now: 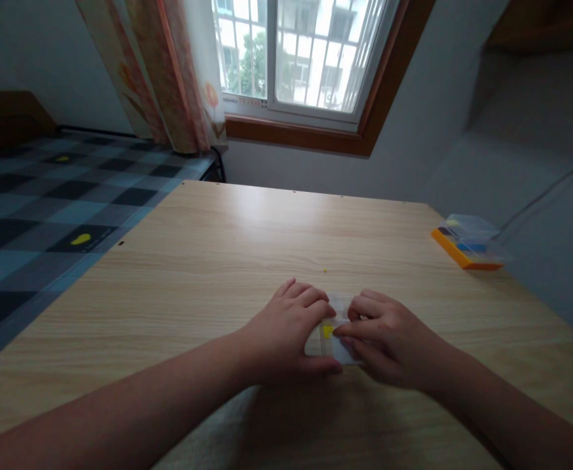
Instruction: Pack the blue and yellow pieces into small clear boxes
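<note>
A small, flat, clear plastic piece (338, 303) lies on the table in front of me, partly covered by both hands. Near its left side shows a small yellow patch (328, 331). My left hand (286, 329) is curved around the left of the clear piece, fingers at the far edge and thumb at the near edge, holding it. The fingers of my right hand (389, 336) are pinched together over the piece, with the index fingertip beside the yellow patch. Whatever the pinch holds is hidden. A tiny yellow bit (324, 270) lies on the table beyond the hands.
The wood-grain table (193, 274) spreads around the hands. At its right edge stands an orange case (465, 258) with a raised clear lid and coloured contents. A bed with a checked cover (71, 202) adjoins the left side. A window (310, 59) and curtain (169, 72) are behind.
</note>
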A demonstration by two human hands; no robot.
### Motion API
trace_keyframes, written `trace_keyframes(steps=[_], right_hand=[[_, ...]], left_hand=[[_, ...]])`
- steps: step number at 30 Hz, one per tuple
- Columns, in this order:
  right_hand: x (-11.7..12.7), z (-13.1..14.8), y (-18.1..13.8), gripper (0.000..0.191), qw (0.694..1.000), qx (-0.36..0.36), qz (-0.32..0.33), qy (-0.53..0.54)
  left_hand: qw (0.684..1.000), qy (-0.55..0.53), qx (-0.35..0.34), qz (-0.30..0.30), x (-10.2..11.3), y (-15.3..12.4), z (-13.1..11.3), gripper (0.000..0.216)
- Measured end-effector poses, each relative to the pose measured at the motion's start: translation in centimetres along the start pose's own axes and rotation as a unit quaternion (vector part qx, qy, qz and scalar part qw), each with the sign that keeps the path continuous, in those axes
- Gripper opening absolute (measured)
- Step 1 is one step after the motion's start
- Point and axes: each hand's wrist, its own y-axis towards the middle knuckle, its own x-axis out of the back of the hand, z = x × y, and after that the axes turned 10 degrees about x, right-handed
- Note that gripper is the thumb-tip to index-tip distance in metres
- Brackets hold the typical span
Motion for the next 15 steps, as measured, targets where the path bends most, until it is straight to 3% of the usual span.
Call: trace_keyframes(steps=[15], right_hand=[[0.10,0.41,0.21,0.027,1.000,-0.004,0.009,-0.018]], left_hand=[[1.000,-0.001,-0.003,0.002,0.02,0.00,0.01,0.060]])
